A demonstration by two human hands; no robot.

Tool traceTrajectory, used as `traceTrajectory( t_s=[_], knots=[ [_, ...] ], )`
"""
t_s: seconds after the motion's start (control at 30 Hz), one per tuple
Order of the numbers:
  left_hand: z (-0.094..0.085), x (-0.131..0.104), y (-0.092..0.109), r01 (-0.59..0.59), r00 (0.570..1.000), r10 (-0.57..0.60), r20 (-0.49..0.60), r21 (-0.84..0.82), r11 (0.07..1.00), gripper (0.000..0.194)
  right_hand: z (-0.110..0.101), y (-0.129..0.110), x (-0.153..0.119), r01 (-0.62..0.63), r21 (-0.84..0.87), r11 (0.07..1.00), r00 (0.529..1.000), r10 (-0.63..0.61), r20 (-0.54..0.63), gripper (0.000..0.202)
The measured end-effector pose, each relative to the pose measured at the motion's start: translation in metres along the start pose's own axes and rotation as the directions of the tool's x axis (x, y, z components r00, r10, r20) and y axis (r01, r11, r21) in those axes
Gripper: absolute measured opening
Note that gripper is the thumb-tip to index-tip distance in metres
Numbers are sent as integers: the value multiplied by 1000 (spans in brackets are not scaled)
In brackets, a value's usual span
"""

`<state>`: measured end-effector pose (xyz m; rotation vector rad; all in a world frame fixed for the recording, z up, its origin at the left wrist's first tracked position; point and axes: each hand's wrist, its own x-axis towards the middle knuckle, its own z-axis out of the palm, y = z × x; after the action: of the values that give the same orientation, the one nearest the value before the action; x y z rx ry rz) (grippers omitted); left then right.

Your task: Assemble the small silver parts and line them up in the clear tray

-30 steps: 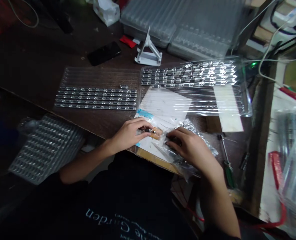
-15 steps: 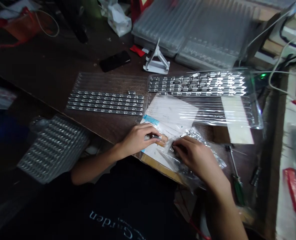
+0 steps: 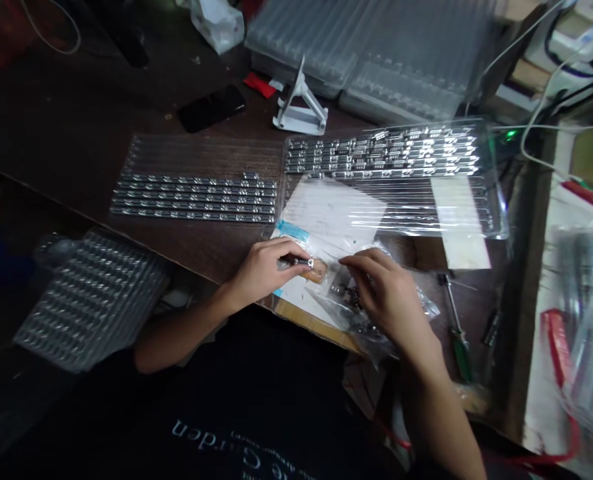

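My left hand pinches a small metal connector between thumb and fingertips, beside a brown block on white paper. My right hand has its fingertips pressed together over a clear plastic bag of small metal parts; anything between them is too small to make out. Behind my hands, the left clear tray has connectors in its nearer rows. The right clear tray carries connectors in its farther rows.
A phone and a white stand lie beyond the trays, before stacked clear trays. A green-handled screwdriver is at the right. More filled trays are stacked lower left, below the table edge.
The whole view has shifted, so things appear further left and slightly higher. My right fingertips have lifted from the bagged parts towards the brown block. My left hand still holds the connector.
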<state>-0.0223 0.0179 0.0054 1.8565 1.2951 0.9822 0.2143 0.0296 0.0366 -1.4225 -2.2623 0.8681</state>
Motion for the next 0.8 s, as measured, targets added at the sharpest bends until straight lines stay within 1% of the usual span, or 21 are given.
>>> traceTrajectory(
  t_s=[0.1, 0.27, 0.37, 0.5, 0.53, 0.57, 0.63, 0.67, 0.7, 0.73, 0.8],
  knots=[
    [2, 1, -1, -52, 998, 52, 28, 2, 999, 9, 6, -3, 1, 16, 5, 1000, 1000, -16, 17, 34],
    [6, -1, -8, -113, 993, 111, 37, 53, 992, 11, 18, -7, 4, 85, 54, 995, 996, -86, 10, 26],
    [6, -3, -10, -115, 992, 110, 57, 86, 990, 10, 23, -8, 6, 85, 38, 996, 996, -85, 18, 24],
    [3, -3, -8, -139, 989, 131, 76, 109, 984, 9, 27, -12, 9, 50, -45, 998, 998, -49, 25, 24],
    [3, -4, -7, -146, 988, 140, 59, 102, 984, 8, 28, -13, 9, 38, -71, 997, 999, -36, 25, 24],
    [1, -4, -6, -143, 990, 142, 19, 92, 985, 7, 29, -14, 9, 30, -92, 995, 999, -28, 23, 25],
    [-1, -5, -4, -112, 989, 118, -90, 72, 991, 7, 31, -15, 10, 32, -99, 995, 999, -31, 12, 24],
    [-2, -5, -4, -91, 986, 100, -132, 71, 993, 7, 32, -15, 11, 49, -82, 995, 999, -49, 5, 24],
    [-3, -6, -4, -75, 985, 86, -151, 78, 994, 6, 33, -15, 11, 81, -58, 995, 997, -82, -1, 23],
    [-3, -7, -4, -69, 986, 81, -142, 90, 994, 6, 35, -15, 11, 124, -38, 992, 992, -125, -10, 23],
    [-4, -10, -5, -81, 993, 90, -78, 115, 990, 7, 39, -16, 11, 220, -58, 974, 975, -221, -16, 23]
  ],
)
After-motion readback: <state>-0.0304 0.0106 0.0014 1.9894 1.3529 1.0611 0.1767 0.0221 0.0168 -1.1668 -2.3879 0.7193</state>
